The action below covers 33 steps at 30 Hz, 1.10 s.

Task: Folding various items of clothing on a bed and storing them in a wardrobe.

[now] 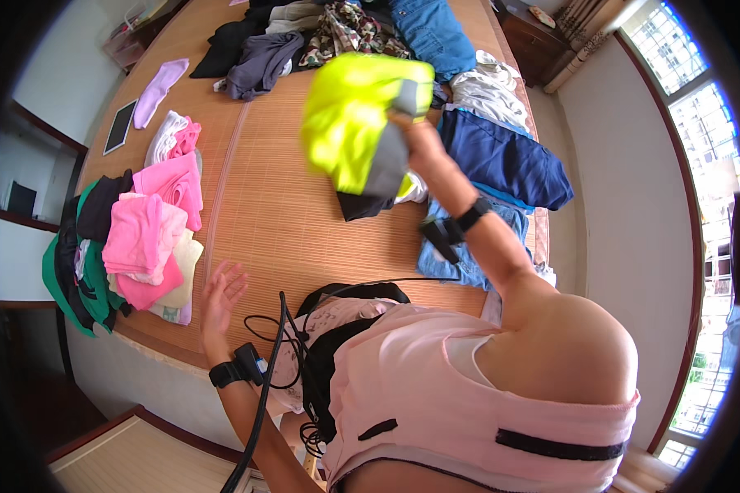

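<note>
My right hand (418, 140) grips a neon-yellow garment with grey bands (348, 117) by its right side. The garment is bunched and blurred, and it hangs over the woven bed mat (271, 203). Under its lower edge a black piece of cloth (364, 206) and a bit of white cloth show. Above the near edge of the mat, my left hand (222, 299) is open with its fingers apart and nothing in it. To its left lies a stack of folded pink clothes (142, 234), with a cream cloth (187, 265) in it.
Dark clothes (262, 61), a camouflage garment (345, 34) and denim (435, 37) lie at the far end. Along the right edge are white cloth (490, 92), navy clothes (499, 157) and jeans (456, 259). A black-screened tablet (120, 126) lies left. A black cable (271, 370) crosses near my left wrist.
</note>
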Each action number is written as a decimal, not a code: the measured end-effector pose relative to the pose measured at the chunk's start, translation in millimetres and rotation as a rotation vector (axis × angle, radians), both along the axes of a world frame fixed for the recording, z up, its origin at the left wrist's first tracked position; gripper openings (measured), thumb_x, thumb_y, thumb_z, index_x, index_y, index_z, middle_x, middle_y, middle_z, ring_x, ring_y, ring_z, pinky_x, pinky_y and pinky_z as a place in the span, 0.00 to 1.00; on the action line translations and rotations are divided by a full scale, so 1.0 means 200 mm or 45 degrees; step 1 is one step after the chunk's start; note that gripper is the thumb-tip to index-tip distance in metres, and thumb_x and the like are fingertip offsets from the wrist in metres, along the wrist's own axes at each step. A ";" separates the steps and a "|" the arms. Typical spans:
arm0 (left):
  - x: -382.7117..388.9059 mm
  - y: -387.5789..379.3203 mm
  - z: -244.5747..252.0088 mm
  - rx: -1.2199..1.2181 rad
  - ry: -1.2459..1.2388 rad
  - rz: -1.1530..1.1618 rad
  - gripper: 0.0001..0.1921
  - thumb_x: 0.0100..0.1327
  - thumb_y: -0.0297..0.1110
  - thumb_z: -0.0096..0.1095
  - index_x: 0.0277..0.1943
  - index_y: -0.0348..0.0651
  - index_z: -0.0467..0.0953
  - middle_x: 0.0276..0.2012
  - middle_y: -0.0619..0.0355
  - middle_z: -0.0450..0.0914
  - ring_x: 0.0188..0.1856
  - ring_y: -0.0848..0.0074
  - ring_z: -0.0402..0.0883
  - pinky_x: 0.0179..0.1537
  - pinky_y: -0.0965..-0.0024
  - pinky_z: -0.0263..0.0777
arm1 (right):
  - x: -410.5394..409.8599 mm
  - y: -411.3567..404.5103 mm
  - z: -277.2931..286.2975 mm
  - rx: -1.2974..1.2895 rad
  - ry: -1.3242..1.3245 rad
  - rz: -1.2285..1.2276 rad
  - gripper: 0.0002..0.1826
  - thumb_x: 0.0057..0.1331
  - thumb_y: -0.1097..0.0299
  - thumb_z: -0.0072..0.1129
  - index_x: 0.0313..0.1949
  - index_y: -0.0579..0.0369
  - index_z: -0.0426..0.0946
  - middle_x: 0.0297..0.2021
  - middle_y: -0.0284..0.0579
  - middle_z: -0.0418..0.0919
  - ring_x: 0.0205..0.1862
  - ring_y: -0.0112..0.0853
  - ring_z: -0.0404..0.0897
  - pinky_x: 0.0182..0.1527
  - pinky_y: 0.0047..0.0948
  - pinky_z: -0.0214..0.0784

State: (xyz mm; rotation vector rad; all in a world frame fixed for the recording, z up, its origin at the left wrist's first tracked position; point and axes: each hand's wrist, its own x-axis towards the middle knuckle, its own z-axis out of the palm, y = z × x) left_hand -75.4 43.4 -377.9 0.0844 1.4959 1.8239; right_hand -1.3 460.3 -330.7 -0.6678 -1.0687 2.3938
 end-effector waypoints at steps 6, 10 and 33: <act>0.05 -0.12 -0.02 0.053 -0.011 0.154 0.21 0.60 0.38 0.44 0.54 0.40 0.56 0.47 0.53 0.67 0.45 0.71 0.69 0.47 0.68 0.63 | 0.41 0.46 0.06 -0.087 0.079 -1.043 0.15 0.54 0.71 0.49 0.42 0.58 0.66 0.38 0.44 0.71 0.39 0.37 0.71 0.42 0.34 0.65; 0.10 -0.14 -0.01 0.071 0.011 0.211 0.19 0.60 0.36 0.44 0.53 0.40 0.58 0.46 0.53 0.67 0.45 0.70 0.69 0.46 0.69 0.64 | 0.53 0.56 -0.23 -0.163 -0.722 -1.529 0.23 0.45 0.62 0.59 0.39 0.62 0.69 0.37 0.45 0.72 0.36 0.35 0.73 0.37 0.31 0.66; 0.22 -0.35 -0.19 0.183 -0.055 0.446 0.17 0.58 0.33 0.46 0.50 0.40 0.61 0.44 0.52 0.70 0.42 0.69 0.72 0.43 0.68 0.67 | 0.50 0.37 -0.54 0.842 -1.126 -0.725 0.23 0.48 0.59 0.56 0.32 0.72 0.70 0.25 0.54 0.73 0.31 0.38 0.72 0.36 0.32 0.63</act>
